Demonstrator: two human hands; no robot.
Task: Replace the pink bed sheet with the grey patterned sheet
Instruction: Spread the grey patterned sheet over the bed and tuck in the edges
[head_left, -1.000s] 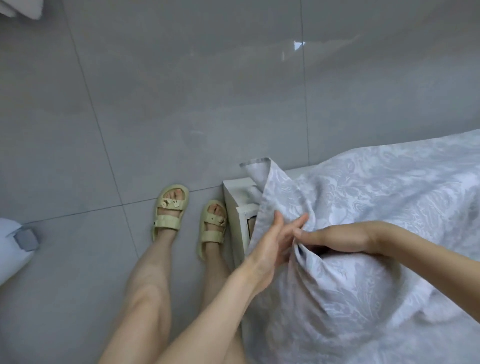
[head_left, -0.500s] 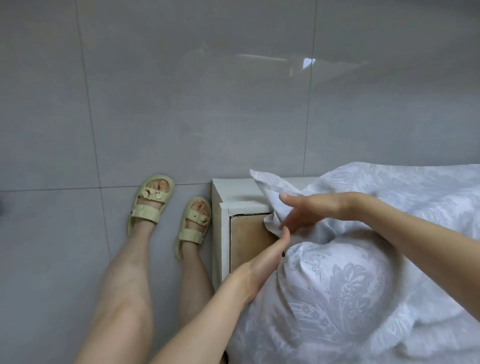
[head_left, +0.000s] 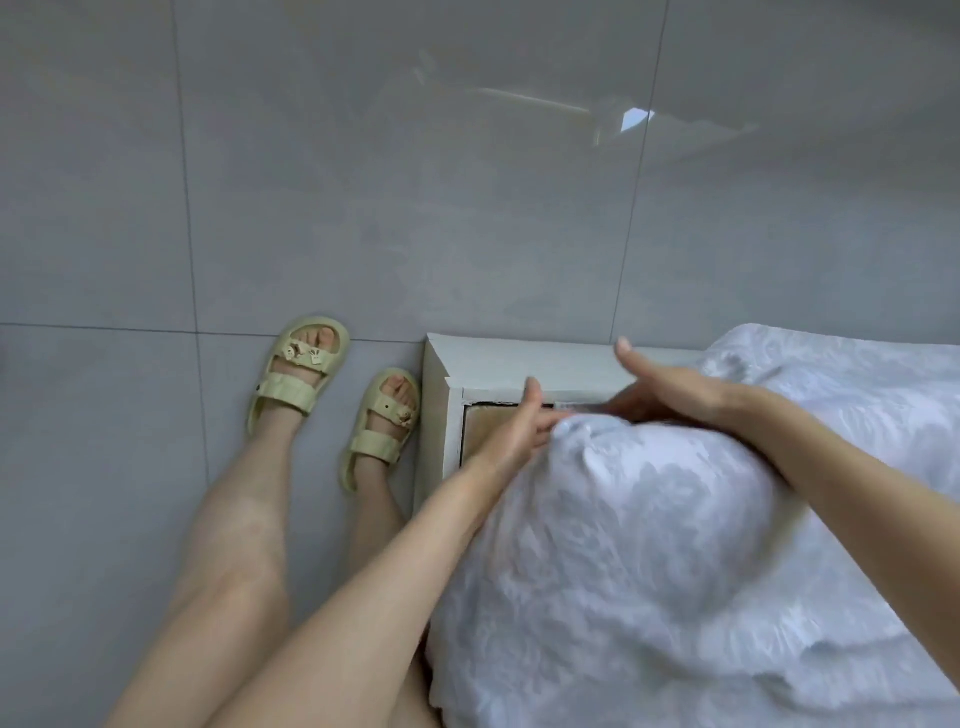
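The grey patterned sheet (head_left: 649, 545) bulges over the mattress corner at the lower right. My left hand (head_left: 511, 434) lies against the corner's left side, its fingers straight and pushed in at the sheet's edge, thumb raised. My right hand (head_left: 675, 395) lies flat on top of the corner. Its thumb is lifted and its fingertips dip into the gap between the mattress and the white bed frame (head_left: 519, 364). No pink sheet is in view.
A brown board (head_left: 485, 428) of the bed base shows inside the frame corner. My legs and pale yellow sandals (head_left: 298, 371) stand on the grey tiled floor (head_left: 363, 182), close to the frame's left side.
The loose sheet corner that stuck up has been pulled down over the mattress corner. Both hands moved forward to the frame edge, the right hand from holding the flap to lying on top.
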